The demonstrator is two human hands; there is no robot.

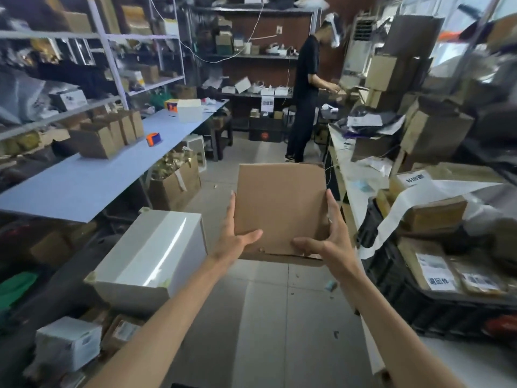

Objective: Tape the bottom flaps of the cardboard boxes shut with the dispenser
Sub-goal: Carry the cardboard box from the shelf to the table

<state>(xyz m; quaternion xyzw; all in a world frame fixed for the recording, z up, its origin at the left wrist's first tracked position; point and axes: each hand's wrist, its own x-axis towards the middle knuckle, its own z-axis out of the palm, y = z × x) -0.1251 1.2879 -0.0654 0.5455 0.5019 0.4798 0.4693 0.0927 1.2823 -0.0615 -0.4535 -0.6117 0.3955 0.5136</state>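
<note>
**Workpiece.** The cardboard box (279, 203) is still folded flat. It is held in mid-air between both hands, over the aisle floor, with its broad face toward the camera. No tape is visible on it and no bottom flap is folded in.

**Progress (judgement).** This box is at the first step. Opening it, folding the flaps and taping all remain.

**Grip.**
- The left hand (233, 236) clamps the lower left edge, thumb laid across the near face and fingers extended up along the edge.
- The right hand (330, 233) clamps the lower right edge, thumb on the near face and fingers wrapped behind.
- Both forearms reach forward, wrists about level.

**Surroundings.**
- The dispenser (154, 138) lies well apart from the grip, up and to the left, on the blue table (84, 186). Neither hand touches it.
- Left of the dispenser stands a row of opened boxes (112, 135). Whether their bottoms are taped cannot be told.
</note>
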